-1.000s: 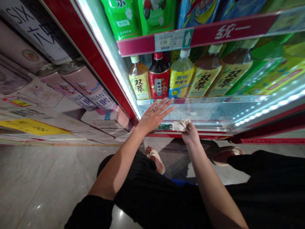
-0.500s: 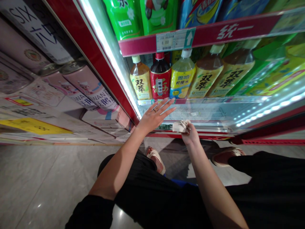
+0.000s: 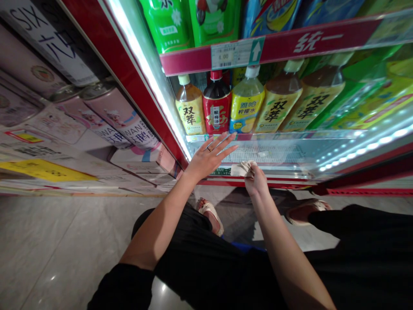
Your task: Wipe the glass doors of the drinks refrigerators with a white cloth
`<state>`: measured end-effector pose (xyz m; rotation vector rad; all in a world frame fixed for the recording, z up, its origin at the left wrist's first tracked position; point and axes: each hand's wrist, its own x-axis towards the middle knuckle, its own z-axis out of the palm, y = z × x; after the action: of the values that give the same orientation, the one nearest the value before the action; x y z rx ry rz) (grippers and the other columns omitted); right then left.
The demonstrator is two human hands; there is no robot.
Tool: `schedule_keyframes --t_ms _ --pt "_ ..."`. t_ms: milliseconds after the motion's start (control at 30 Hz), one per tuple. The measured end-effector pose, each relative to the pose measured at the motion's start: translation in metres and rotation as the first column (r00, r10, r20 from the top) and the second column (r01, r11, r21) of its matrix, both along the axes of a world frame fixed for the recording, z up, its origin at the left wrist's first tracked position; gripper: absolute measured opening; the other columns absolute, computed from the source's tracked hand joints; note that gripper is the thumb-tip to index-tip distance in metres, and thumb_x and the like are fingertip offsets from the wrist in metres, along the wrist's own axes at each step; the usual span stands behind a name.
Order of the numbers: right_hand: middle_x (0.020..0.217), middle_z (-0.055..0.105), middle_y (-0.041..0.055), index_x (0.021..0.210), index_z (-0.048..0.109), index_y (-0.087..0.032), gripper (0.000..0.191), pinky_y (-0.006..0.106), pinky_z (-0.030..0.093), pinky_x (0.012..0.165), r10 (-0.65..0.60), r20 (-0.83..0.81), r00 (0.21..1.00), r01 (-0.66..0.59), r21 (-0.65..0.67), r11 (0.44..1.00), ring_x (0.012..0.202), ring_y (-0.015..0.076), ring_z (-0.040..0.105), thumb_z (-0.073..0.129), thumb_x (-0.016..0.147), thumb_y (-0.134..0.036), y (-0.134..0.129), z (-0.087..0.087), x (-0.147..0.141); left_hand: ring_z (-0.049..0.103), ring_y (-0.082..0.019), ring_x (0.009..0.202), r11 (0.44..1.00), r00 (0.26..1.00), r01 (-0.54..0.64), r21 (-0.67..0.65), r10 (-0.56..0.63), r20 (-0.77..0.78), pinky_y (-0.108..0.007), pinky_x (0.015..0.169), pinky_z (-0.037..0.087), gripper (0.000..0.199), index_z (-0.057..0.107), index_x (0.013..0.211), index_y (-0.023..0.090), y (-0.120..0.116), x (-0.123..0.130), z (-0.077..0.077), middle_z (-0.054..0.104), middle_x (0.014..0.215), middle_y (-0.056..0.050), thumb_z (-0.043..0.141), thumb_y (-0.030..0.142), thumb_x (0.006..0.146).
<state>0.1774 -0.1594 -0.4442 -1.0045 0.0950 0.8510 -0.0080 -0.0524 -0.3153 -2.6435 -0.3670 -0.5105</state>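
Observation:
My left hand [image 3: 208, 158], with a ring on one finger, has its fingers spread at the front edge of the bottle shelf [image 3: 277, 136], just below a red-labelled bottle [image 3: 217, 107]. It holds nothing. My right hand [image 3: 257, 181] is closed on a crumpled pale cloth [image 3: 242, 169] at the cooler's lower front edge. Above the hands stand a small yellow-labelled bottle [image 3: 190, 110] at the left, a lemon drink bottle [image 3: 247, 103] and more tea bottles [image 3: 279, 101]. Under that shelf lies a white wire rack [image 3: 284, 153].
Pink cans [image 3: 118, 114] and cartons stand left of the cooler's red frame [image 3: 129, 64]. Green drink bottles [image 3: 214, 23] fill the upper shelf. My sandalled feet [image 3: 211, 215] are on the grey tiled floor [image 3: 48, 245] below the cooler.
My right hand and the cloth have shifted slightly to the left and up. The left hand stays in place, fingers still spread.

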Motion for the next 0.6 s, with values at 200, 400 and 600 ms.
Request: schedule_keyframes --t_ms 200,400,600 --pt "0.069 0.066 -0.0058 0.075 0.061 -0.024 0.026 0.018 0.052 0.055 -0.085 -0.028 0.996 0.082 -0.111 0.990 0.063 0.0096 0.061 0.086 0.075 -0.017 0.007 0.003 -0.008 -0.008 -0.017 0.169 0.999 1.000 -0.002 -0.048 0.001 -0.022 -0.046 0.142 0.015 0.087 0.015 0.176 0.029 -0.001 -0.001 0.002 0.013 0.184 0.000 0.054 0.013 0.101" --pt "0.071 0.062 -0.0096 0.080 0.059 -0.023 0.027 0.017 0.050 0.059 -0.221 0.018 0.975 0.221 -0.171 0.960 0.066 0.0079 0.060 0.085 0.079 -0.017 0.000 0.007 0.009 0.001 -0.018 0.170 0.995 1.000 0.004 -0.095 -0.006 -0.021 -0.047 0.142 0.018 0.093 0.003 0.176 0.030 0.000 -0.002 0.003 0.013 0.184 0.000 0.053 0.011 0.101" --pt "0.092 0.070 -0.0015 0.099 0.069 -0.017 0.012 0.024 0.058 0.070 -0.141 -0.038 0.989 0.129 -0.228 0.965 0.077 0.0111 0.066 0.076 0.099 -0.026 0.000 0.004 0.000 0.004 -0.020 0.171 0.995 0.999 -0.015 -0.103 0.010 -0.049 -0.049 0.141 0.020 0.097 -0.002 0.176 0.031 -0.002 -0.002 0.004 0.012 0.184 0.001 0.054 0.010 0.099"
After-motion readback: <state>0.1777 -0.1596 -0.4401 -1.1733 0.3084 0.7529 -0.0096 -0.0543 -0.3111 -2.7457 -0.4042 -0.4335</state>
